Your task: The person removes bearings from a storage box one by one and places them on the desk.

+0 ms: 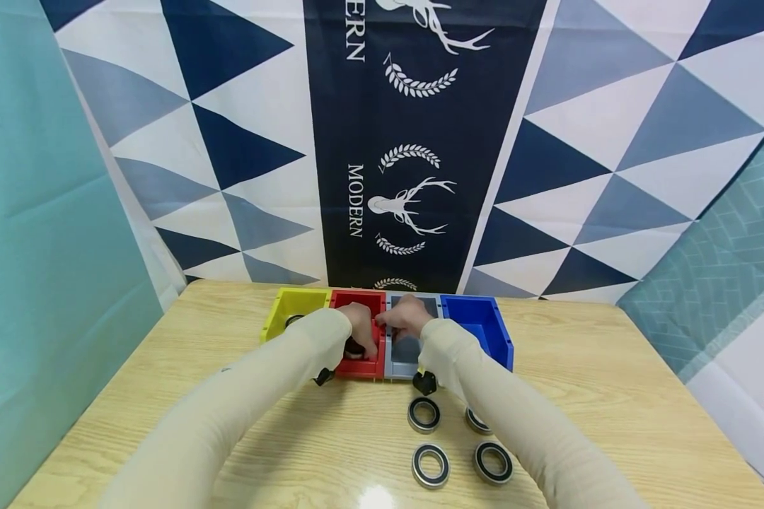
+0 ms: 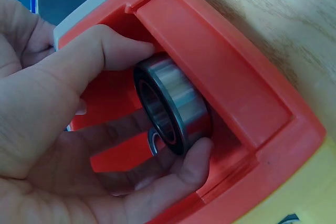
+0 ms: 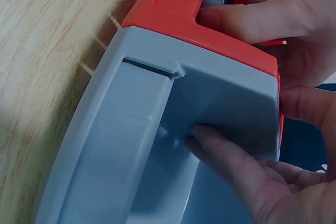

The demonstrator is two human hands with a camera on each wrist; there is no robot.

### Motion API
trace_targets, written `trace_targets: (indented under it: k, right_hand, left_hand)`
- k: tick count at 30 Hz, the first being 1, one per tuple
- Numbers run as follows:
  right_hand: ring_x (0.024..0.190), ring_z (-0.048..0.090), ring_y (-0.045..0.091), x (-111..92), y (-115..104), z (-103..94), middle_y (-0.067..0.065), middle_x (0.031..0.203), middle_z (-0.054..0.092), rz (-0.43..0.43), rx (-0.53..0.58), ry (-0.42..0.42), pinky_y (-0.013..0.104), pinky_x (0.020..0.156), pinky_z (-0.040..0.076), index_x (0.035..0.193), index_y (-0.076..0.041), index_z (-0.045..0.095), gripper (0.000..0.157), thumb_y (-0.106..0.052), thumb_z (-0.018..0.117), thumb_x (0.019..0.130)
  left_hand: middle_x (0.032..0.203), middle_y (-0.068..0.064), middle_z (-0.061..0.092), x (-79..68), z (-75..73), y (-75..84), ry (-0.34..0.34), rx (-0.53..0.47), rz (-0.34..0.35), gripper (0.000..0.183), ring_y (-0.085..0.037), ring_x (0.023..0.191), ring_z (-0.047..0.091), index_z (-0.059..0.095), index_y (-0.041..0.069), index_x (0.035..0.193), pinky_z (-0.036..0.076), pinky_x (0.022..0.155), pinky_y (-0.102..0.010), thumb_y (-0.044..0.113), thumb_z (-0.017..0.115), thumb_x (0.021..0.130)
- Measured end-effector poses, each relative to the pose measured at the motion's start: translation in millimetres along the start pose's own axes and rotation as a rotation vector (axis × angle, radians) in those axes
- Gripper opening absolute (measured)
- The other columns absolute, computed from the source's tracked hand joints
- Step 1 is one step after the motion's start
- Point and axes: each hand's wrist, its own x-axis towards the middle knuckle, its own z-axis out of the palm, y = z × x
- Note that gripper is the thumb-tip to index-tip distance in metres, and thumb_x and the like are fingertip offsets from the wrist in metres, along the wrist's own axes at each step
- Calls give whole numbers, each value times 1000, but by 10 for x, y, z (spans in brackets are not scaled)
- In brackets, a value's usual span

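Bearing [image 2: 181, 98]: clamped between thumb and fingers of my left hand [image 1: 359, 326], inside the red bin [image 2: 226, 77].
Gray bin [image 3: 118, 135]: my right hand [image 1: 410, 316] reaches in, fingers apart.

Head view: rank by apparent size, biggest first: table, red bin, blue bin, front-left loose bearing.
1. Table
2. Red bin and blue bin: too alike to rank, both partly hidden
3. Front-left loose bearing

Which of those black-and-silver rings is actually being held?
The ring tilted on edge in the red bin, gripped between the left hand's thumb and fingers. The four rings on the table lie flat, ungripped.
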Motion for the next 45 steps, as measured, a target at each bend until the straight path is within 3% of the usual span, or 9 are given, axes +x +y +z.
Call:
trace_targets:
  k: [5, 10, 16, 23, 28, 34, 39, 45]
  right_hand:
    - [55, 55, 14, -13, 31, 0, 4, 65, 54, 12, 21, -14, 34, 71, 59, 72, -5, 57, 21, -17, 71, 83]
    - [55, 55, 14, -43, 45, -3, 4, 65, 54, 1, 36, -28, 34, 71, 58, 72, -6, 57, 21, -17, 71, 82]
    - [57, 55, 14, -45, 58, -9, 4, 66, 54, 3, 49, -33, 33, 71, 58, 73, -5, 57, 22, -17, 72, 82]
    - [61, 57, 16, -47, 48, -11, 5, 71, 55, 12, 80, -66, 37, 79, 58, 79, -3, 57, 20, -17, 70, 84]
    - [61, 60, 17, -37, 56, -18, 6, 72, 59, 10, 77, -52, 36, 75, 58, 84, -1, 61, 20, -18, 70, 85]
    - [65, 62, 18, -29, 53, -38, 8, 76, 61, 11, 73, -50, 37, 81, 58, 93, 2, 64, 24, -20, 70, 86]
    - [62, 61, 17, -34, 47, -38, 7, 73, 61, 5, 65, -45, 37, 79, 58, 87, -1, 63, 21, -20, 70, 85]
    - [58, 58, 16, -54, 34, -21, 5, 67, 58, 5, 65, -36, 37, 79, 58, 78, -4, 60, 19, -19, 70, 84]
  left_hand:
    - [80, -2, 62, -35, -32, 0, 3, 72, 6, 24, -14, 75, 59, 65, 10, 85, 52, 68, -27, 23, 79, 70]
    - [87, -1, 60, -87, -65, 15, 26, 164, 9, 32, -14, 82, 56, 63, 10, 91, 49, 71, -26, 26, 79, 68]
    - [82, 0, 61, -158, -62, 20, 27, 142, 31, 26, -13, 79, 56, 66, 11, 87, 47, 68, -25, 25, 80, 69]
    - [65, 1, 58, -265, -4, -2, 62, 132, 121, 20, -13, 67, 56, 65, 11, 76, 48, 60, -24, 22, 79, 68]
    - [74, 2, 60, -336, 38, -14, 89, 138, 162, 31, -13, 73, 57, 59, 13, 85, 53, 61, -27, 27, 80, 67]
    - [81, 1, 63, -402, 52, -30, 106, 121, 161, 35, -14, 77, 59, 60, 14, 90, 55, 61, -30, 28, 81, 66]
    - [77, 1, 63, -459, 60, -57, 114, 95, 190, 31, -13, 75, 58, 62, 14, 85, 54, 59, -29, 28, 82, 67]
    - [71, 2, 62, -482, 103, -118, 128, 118, 278, 25, -11, 71, 57, 62, 15, 76, 53, 60, -26, 30, 80, 69]
